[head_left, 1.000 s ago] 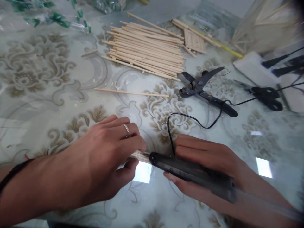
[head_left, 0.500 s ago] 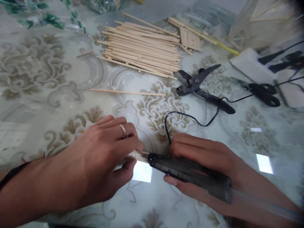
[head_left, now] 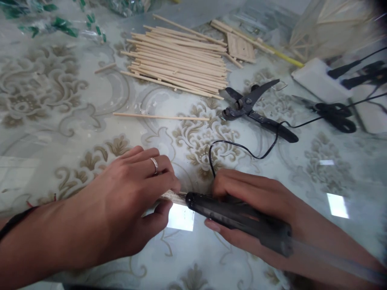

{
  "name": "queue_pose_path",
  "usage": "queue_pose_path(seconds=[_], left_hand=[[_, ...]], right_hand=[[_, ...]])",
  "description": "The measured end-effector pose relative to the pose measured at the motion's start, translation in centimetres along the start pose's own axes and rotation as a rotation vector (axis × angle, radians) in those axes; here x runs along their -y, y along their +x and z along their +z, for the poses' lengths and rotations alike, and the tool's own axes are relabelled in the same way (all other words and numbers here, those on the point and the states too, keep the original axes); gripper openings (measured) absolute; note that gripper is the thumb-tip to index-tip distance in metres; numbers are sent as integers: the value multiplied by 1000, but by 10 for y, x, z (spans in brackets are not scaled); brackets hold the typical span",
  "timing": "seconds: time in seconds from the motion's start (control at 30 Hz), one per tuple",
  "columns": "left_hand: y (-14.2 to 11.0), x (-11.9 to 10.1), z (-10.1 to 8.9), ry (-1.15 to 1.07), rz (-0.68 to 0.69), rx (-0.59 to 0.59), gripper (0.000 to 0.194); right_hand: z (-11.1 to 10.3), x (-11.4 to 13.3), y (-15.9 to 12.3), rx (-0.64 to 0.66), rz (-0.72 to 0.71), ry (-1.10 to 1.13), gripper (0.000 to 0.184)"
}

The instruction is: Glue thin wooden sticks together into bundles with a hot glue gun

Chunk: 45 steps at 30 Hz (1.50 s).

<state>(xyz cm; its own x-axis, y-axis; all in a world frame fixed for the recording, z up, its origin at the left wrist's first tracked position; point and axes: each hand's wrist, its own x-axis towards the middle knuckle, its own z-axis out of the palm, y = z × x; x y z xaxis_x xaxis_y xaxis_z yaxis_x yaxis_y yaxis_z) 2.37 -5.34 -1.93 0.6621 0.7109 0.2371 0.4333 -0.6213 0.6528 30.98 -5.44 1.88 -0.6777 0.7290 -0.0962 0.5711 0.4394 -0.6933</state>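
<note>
A pale wooden piece point(head_left: 173, 197), mostly hidden under the fingers, is held in my left hand point(head_left: 133, 201), which wears a ring. My right hand point(head_left: 256, 201) is closed around a black hot glue gun point(head_left: 238, 217), seen from above. Its front end meets the wooden piece near my left fingertips; whether the nozzle touches it I cannot tell. From the gun's back a translucent glue stick point(head_left: 326, 253) runs toward the lower right. A thin black cord point(head_left: 238, 145) loops away from beside my right hand.
Many wooden sticks point(head_left: 181, 60) lie piled at the back, with a single stick point(head_left: 160, 117) in front. Black cutters point(head_left: 250, 108), scissors point(head_left: 335, 114) and a white power strip point(head_left: 320, 80) sit to the right. A small wooden panel point(head_left: 241, 47) and plastic wrappers point(head_left: 60, 24) lie farther back.
The whole scene shifts slightly left and up as the view moves. Both hands keep their hold, and the glue gun stays against or near the wooden piece.
</note>
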Motion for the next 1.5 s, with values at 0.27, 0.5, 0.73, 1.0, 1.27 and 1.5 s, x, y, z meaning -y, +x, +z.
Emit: queue_pose_path(seconds=[0.27,0.5,0.73,1.0,1.27,1.5], left_hand=[[-2,1,-1,-3,-3,4,17],[1,0,-3,0,9,22,16],[-1,1,-2,6,6,4,15],[0,0,-5,23,12,18,15],[-1,1,-4,7,15,19,14],[2,1,-4,13,23,21,16]], right_hand=[[0,-1,0,25,18,40,24],[-1,0,-1,50,19,61,26],[-1,-1,-6,51,34,49,28],[-3,-2,-3,29,12,80,30],[-4,-4,-6,24,7,76,29],[-6,-5,-11,27,6,42,30]])
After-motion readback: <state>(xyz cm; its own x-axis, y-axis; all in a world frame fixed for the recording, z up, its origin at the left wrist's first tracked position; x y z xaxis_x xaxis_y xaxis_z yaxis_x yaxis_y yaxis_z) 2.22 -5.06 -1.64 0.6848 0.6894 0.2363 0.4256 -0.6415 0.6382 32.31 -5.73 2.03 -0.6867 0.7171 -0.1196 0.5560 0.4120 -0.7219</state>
